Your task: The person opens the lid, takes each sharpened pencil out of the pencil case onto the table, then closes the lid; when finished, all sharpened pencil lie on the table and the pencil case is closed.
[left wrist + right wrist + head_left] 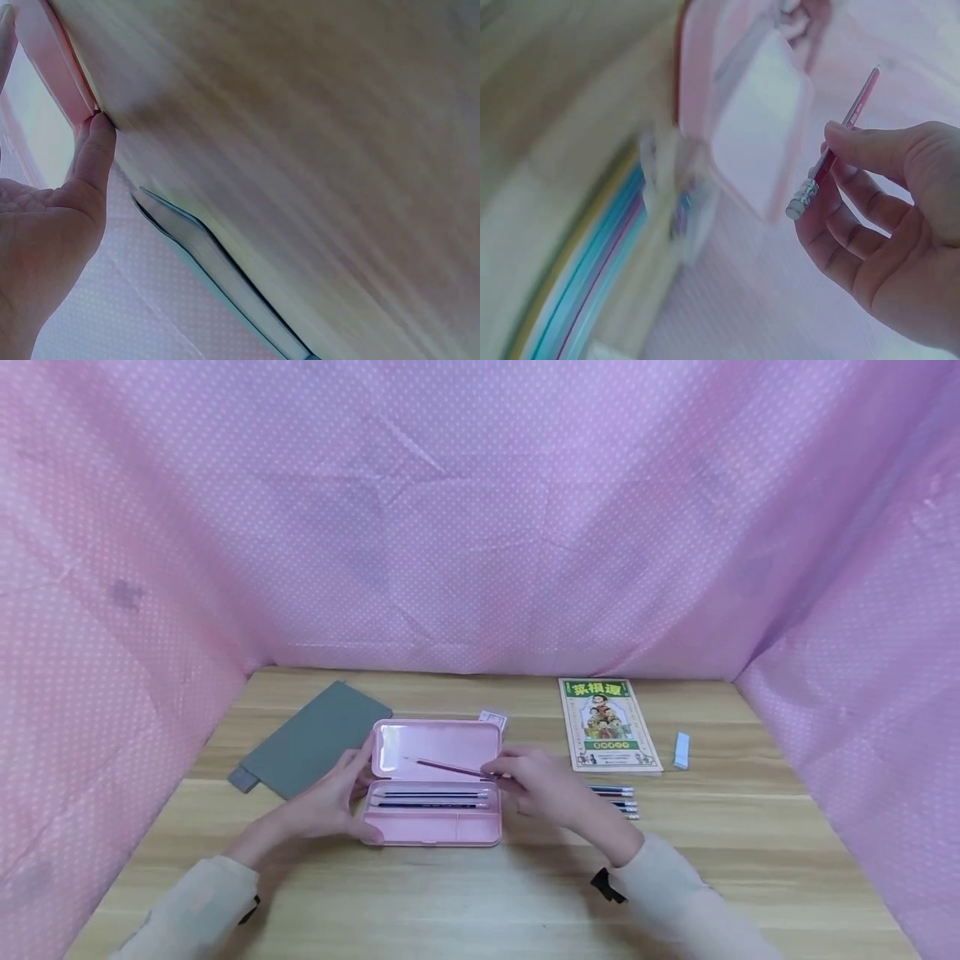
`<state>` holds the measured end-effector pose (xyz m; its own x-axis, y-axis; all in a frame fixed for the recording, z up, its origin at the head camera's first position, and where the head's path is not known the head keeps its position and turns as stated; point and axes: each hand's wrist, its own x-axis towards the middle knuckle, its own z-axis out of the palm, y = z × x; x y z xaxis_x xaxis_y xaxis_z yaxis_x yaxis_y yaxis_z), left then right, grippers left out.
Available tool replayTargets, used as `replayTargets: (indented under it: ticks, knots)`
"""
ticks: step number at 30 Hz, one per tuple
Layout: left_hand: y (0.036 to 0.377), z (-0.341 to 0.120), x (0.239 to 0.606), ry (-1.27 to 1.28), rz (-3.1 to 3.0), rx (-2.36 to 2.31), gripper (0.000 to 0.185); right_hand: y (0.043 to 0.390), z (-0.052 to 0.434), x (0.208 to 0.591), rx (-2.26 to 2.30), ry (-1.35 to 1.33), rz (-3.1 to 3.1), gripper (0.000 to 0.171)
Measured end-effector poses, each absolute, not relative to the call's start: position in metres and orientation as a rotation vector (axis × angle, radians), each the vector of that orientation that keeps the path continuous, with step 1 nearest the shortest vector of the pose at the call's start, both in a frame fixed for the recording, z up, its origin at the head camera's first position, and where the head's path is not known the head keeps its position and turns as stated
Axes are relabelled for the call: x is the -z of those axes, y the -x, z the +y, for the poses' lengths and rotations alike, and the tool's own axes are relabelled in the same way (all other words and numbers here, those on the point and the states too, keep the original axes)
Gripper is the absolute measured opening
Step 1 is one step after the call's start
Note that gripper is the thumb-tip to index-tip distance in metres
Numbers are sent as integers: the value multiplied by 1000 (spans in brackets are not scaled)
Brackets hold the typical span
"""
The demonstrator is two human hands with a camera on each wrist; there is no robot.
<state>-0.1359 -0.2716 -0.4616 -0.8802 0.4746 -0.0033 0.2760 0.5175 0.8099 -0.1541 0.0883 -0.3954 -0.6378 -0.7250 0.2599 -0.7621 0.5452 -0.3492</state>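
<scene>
Far left of the head view: pink dotted cloth [112,610] hanging as a wall, running round the back and down the right side too. Below it, a wooden table [480,902] filling the lower half of the frame.

Left of centre, a grey notebook [315,750] lying flat and aslant, its lower corner toward the left edge. Seen from the left wrist as a thin dark-edged slab [225,277] on the wood.

Next, the left hand [330,806], fingers relaxed and nearly straight, cupped against the left end of a pink pencil case [435,781]; thumb at the near corner, fingertips [97,142] touching the case's edge in the wrist view. Grasping nothing outright, only bracing.

Centre: the case open, lid raised at the back, tray in front. Two pencils [431,799] lying lengthwise in the tray, side by side.

Above the tray, a red pencil [450,767] held aslant over the lid, tip pointing to the upper left. Pinched near its eraser end between thumb and forefinger of the right hand [540,785]; remaining fingers loosely curled, plain in the right wrist view [885,217].

Behind the case's right corner, a small white card [492,719].

Just right of the hand, several loose pencils [618,802] lined up on the table.

Further right and back, a green-covered book [606,724], then a small pale blue eraser [681,750] beside it.
</scene>
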Motion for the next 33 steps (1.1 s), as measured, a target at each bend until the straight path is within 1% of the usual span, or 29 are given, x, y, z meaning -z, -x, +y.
replayTargets:
  ticks: [8, 13, 17, 23, 27, 33]
  knots:
    - [136, -272, 463, -637, 2525, -1290, 151, 148, 144, 376, -701, -1199, -2614, 25]
    - [137, -271, 462, -654, 2555, -1269, 151, 145, 183, 375, -708, -1213, -2547, 26]
    - [132, -272, 458, -618, 2551, -1259, 152, 137, 209, 382, -747, -1232, -2576, 26]
    - [125, -270, 455, -622, 2503, -1312, 150, 127, 239, 400, -693, -1248, -2586, 32]
    - [127, -269, 454, -624, 2504, -1326, 149, 125, 251, 413, -666, -1240, -2595, 35]
    - [129, -271, 453, -637, 2516, -1296, 150, 123, 259, 425, -668, -1207, -2680, 32]
